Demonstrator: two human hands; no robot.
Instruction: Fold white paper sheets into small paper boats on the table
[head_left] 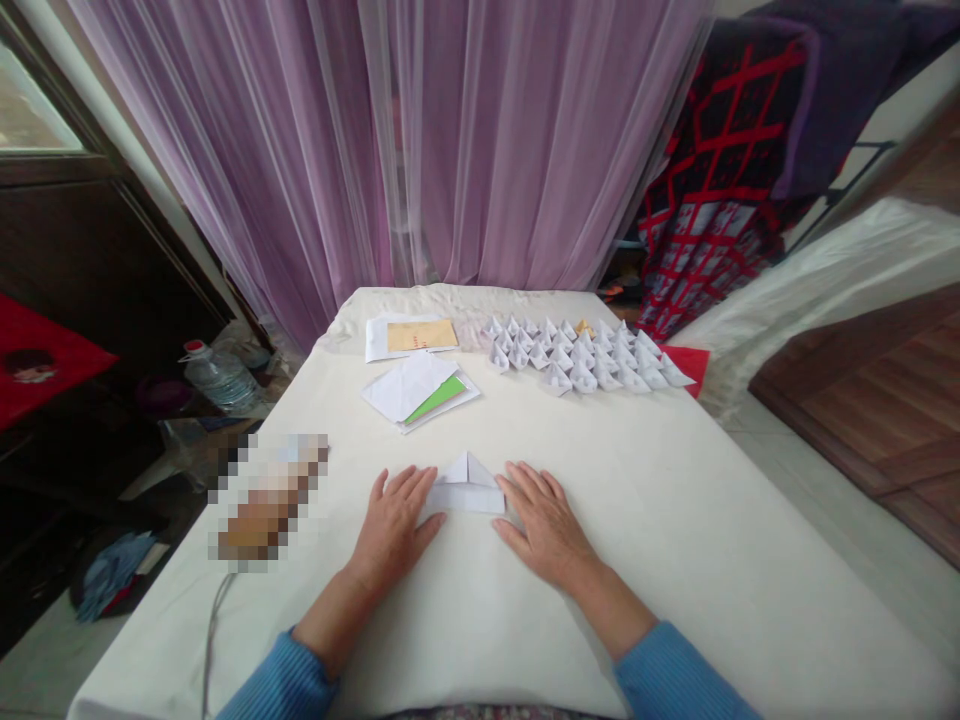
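A partly folded sheet of white paper [469, 497] lies flat on the white-covered table, its upper part brought to a triangular peak above a straight band. My left hand [397, 515] rests at the paper's left end, fingers stretched out and touching its edge. On the opposite end lies my right hand [544, 520], fingers spread, with the fingertips at the paper's right edge. Neither hand grips it. Beyond them several small folded white paper boats [581, 375] stand in rows, with a yellowish one [584, 328] among them.
Loose white sheets with a green sheet [435, 400] lie ahead, left of centre. Behind them is a brown paper [421, 335] on white sheets. A blurred-out object [274, 500] with a cable [212, 640] lies at left. Purple curtains [525, 140] hang past the far edge.
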